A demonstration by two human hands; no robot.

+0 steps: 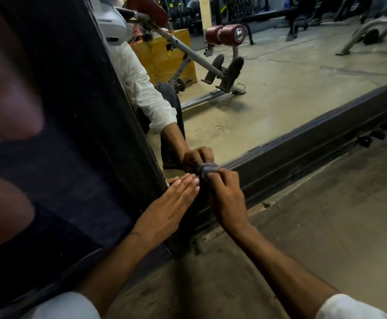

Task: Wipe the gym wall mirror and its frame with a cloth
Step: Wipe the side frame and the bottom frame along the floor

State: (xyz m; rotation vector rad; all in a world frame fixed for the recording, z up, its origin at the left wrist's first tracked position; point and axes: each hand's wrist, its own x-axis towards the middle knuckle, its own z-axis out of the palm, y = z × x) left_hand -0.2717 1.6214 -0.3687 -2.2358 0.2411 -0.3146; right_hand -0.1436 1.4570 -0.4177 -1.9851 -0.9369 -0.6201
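Fingers (221,178) of the right hand (230,201) curl tight round a small bunched grey cloth (205,169), pressing it onto the top lip of the dark bottom frame rail (302,155), right where the rail meets the glass of the wall mirror (279,88). Left hand (169,203): fingers straight and together, holding nothing, laid flat against the rail just beside the cloth, near the corner with the dark upright frame post (119,111). Whether its fingertips touch the glass: cannot tell. Risks, as judged. (1) The cloth is wadded into a small ball, so its contact patch is narrow; a stroke along the rail could skip the groove and leave a dusty strip. (2) Bare fingertips this close to the glass could leave prints on the mirror. (3) The dusty concrete floor (325,238) lies just below the rail; if the cloth dips to it, the cloth could pick up grit and drag it across the glass. (4) Knuckles could catch on the rail's lip and pull the cloth loose.
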